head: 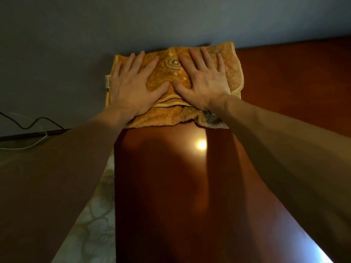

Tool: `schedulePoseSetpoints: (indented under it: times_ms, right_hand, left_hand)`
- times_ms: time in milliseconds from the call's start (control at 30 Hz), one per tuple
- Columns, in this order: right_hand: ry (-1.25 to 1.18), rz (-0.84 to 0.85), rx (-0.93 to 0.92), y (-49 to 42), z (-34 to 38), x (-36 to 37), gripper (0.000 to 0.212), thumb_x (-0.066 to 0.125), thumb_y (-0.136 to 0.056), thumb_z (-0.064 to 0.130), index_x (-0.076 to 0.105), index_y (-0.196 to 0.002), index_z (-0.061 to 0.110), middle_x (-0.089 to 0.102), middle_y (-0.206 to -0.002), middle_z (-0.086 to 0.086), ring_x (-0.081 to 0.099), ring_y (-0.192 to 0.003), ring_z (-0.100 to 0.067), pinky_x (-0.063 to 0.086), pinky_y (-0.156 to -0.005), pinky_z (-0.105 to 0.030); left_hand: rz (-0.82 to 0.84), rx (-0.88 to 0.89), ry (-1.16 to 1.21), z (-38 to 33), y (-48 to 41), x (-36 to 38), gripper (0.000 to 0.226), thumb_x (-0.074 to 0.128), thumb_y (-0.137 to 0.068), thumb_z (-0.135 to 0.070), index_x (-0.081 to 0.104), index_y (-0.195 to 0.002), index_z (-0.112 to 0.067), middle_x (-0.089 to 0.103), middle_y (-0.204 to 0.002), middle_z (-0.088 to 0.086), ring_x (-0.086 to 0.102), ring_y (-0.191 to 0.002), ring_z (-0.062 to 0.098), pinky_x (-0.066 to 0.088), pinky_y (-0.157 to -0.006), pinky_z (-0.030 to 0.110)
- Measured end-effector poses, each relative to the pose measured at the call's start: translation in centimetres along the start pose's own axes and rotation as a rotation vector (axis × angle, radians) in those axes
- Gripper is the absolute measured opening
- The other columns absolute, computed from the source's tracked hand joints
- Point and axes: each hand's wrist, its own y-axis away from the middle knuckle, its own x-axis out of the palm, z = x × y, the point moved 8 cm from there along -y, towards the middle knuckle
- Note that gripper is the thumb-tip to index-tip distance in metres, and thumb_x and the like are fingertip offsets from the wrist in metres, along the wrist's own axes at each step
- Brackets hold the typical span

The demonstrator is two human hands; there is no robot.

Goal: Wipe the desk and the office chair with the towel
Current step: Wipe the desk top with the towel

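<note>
Towel: just one orange towel (pixel 171 74), folded over, sitting at the far end of the desk (pixel 161 186) by the wall (pixel 171 19).
Hands: two, both lying flat on the towel with fingers spread wide. The left hand (pixel 131 86) is pressing its left half and the right hand (pixel 203 80) its right, thumbs nearly meeting.
Cables: two, one black cable (pixel 28 126) and one white cable (pixel 28 147), trailing off at the left.

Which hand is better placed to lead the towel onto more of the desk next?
Probably the right. The right hand lies flat on the right half of the towel, beside bare desk stretching rightward. The left hand lies flat near the left edge, where the top ends.
</note>
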Motion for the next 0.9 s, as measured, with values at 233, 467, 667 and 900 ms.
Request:
schedulePoseSetpoints:
  times_ms: [233, 467, 667, 900]
  right_hand:
    - [-0.004, -0.002, -0.020, 2.0, -0.2, 0.2, 0.082, 0.025, -0.094, 0.075, 0.017, -0.165, 0.035, 0.010, -0.174, -0.001, -0.001, -0.160, -0.031, -0.006, -0.125, -0.064]
    - [-0.021, -0.012, -0.048, 11.5, -1.8, 0.0, 0.082, 0.027, -0.094, 0.075, 0.016, -0.165, 0.035, 0.011, -0.174, -0.002, -0.001, -0.160, -0.030, -0.002, -0.125, -0.063]
    - [-0.030, -0.030, -0.009, 25.2, -4.0, 0.4, 0.080, 0.031, -0.096, 0.073, 0.018, -0.165, 0.034, 0.014, -0.173, -0.001, 0.001, -0.161, -0.029, 0.001, -0.126, -0.062]
    - [-0.052, -0.074, 0.040, 38.1, -7.3, 0.8, 0.081, 0.043, -0.096, 0.070, 0.021, -0.165, 0.033, 0.017, -0.173, -0.001, 0.003, -0.161, -0.027, 0.005, -0.127, -0.061]
  left_hand:
    - [0.044, -0.027, -0.014, -1.2, 2.0, -0.1, 0.088, 0.021, -0.086, -0.087, 0.017, -0.162, -0.044, 0.011, -0.173, 0.002, 0.009, -0.160, 0.023, 0.007, -0.128, 0.050]
    - [0.052, -0.033, -0.030, -6.8, 10.9, -0.5, 0.089, 0.024, -0.088, -0.084, 0.020, -0.163, -0.037, 0.014, -0.173, 0.006, 0.011, -0.159, 0.026, 0.012, -0.126, 0.053]
    - [0.008, 0.006, -0.033, -14.0, 21.5, 0.1, 0.086, 0.028, -0.091, -0.082, 0.025, -0.162, -0.034, 0.018, -0.172, 0.008, 0.014, -0.159, 0.028, 0.014, -0.126, 0.055]
    - [0.066, 0.040, -0.063, -21.4, 31.4, 1.0, 0.087, 0.027, -0.092, -0.082, 0.020, -0.164, -0.034, 0.014, -0.173, 0.008, 0.009, -0.160, 0.028, 0.013, -0.126, 0.055]
